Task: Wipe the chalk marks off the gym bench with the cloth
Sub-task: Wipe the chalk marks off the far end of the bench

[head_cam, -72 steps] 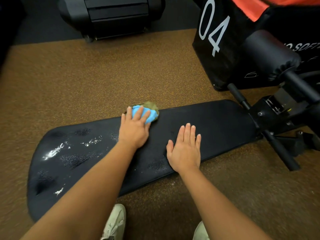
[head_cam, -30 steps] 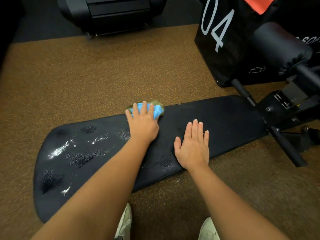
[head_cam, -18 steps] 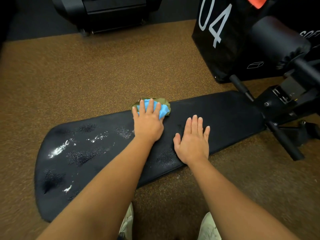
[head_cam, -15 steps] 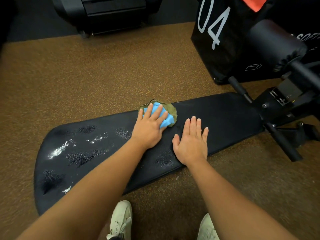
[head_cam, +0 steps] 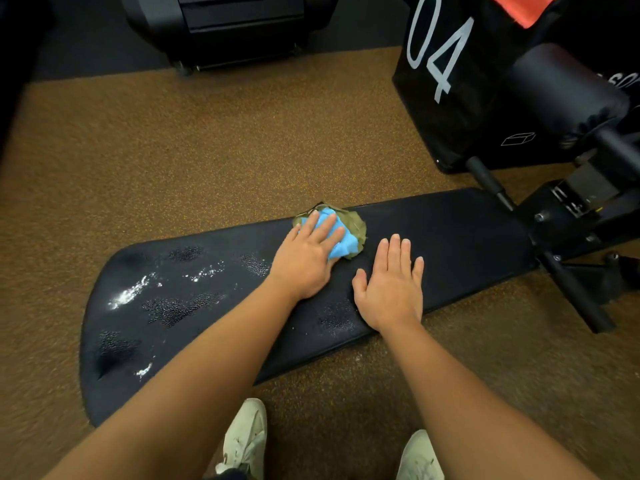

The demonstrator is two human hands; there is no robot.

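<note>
A long black padded gym bench lies across the view from lower left to upper right. White chalk marks streak its left half, with smaller specks near the left front corner. A bunched blue and olive cloth sits on the pad near its far edge. My left hand presses flat on the cloth with straight fingers. My right hand rests flat on the bare pad just right of it, fingers straight and together.
The bench frame and black bars stick out at the right. A black box marked 04 stands behind them beside a black roller pad. A dark machine base sits at the back. Brown speckled floor surrounds the bench; my white shoes are below.
My left hand has slid the cloth to the right along the pad's far edge, closer to my right hand. My right hand stays flat in place.
</note>
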